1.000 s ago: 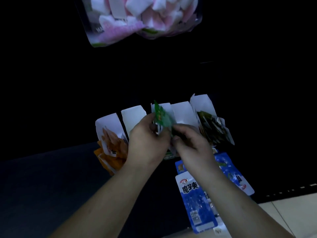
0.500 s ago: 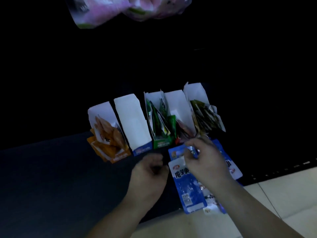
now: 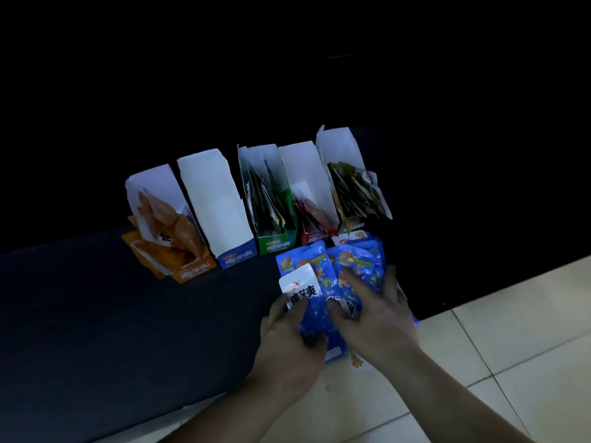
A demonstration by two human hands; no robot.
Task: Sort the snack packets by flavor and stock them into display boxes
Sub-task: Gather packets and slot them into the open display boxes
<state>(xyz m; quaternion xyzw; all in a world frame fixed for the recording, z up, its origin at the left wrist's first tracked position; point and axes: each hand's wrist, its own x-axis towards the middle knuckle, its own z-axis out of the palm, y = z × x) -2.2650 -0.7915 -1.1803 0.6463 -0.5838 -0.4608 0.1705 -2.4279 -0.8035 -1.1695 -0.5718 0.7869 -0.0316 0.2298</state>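
Left hand [image 3: 287, 337] pinches a blue packet [image 3: 316, 316]; right hand [image 3: 375, 318] lies spread on the other blue packets [image 3: 358, 263], just before a row of five boxes [image 3: 217, 193]

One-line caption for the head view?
Left hand grips, right hand presses blue packets before five display boxes; blue-fronted box looks empty.

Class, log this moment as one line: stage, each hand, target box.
stage: picking up blue packets | left hand: grips packets | right hand: rests on packets | blue box: no packets visible
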